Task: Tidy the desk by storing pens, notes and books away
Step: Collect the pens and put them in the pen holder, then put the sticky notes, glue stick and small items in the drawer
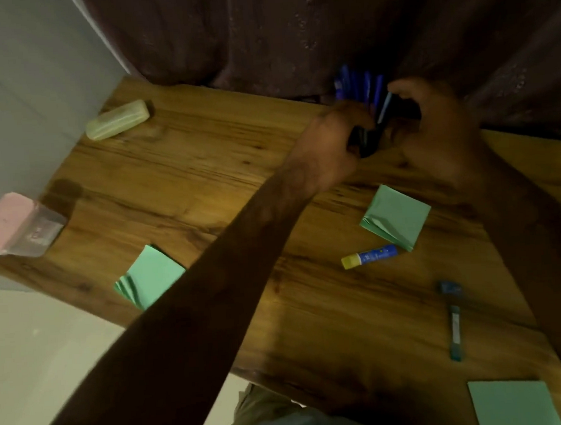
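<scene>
- Blue pens [360, 84]: a fanned bundle at the far edge of the bench [204, 171], between both hands. Their long axes run from the hands toward the curtain [294, 30]; lower ends are hidden in a dark holder [368, 139].
- Left hand [334, 143]: fingers curled round the dark holder; motion blur hides the exact contact.
- Right hand [438, 130]: fingers and thumb curved in a C beside the pens; I cannot tell whether they grip anything.
- Teal pen [455, 331]: lies flat near the right forearm, long axis running near to far, with a blue piece just beyond its far end.
- Glue stick [369, 256]: lies flat, yellow cap pointing left.
- Green note pads: one just beyond the glue stick [396, 216], one partly covered by the left forearm [151, 276], one cut off by the lower frame edge [514, 405].
- Pale case [117, 119] and pink box [14, 225]: at the left side of the bench, contents indistinct.
</scene>
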Demonstrator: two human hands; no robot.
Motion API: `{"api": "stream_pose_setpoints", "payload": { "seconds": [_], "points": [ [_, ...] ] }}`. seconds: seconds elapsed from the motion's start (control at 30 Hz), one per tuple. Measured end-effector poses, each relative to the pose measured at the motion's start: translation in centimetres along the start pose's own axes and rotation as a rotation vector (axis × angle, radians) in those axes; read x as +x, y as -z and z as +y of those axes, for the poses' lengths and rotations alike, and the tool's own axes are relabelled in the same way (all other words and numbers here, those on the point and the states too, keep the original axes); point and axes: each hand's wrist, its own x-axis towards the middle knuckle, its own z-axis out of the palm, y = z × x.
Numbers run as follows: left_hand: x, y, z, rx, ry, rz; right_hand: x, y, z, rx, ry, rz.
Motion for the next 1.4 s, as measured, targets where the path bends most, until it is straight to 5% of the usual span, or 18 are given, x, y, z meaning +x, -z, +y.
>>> {"api": "stream_pose_setpoints", "payload": {
  "seconds": [0.67,1.4],
  "points": [
    [-20.8,11.1,-7.7,-0.174,0.036,-0.155,-15.5,-13.2,-16.9,0.150,0.050,-0.026],
    [-41.1,6.2,-10.6,-0.424,0.070,-0.253,-34.0,-23.5,-18.3,0.398,-0.281,-0.339]
  ]
}}
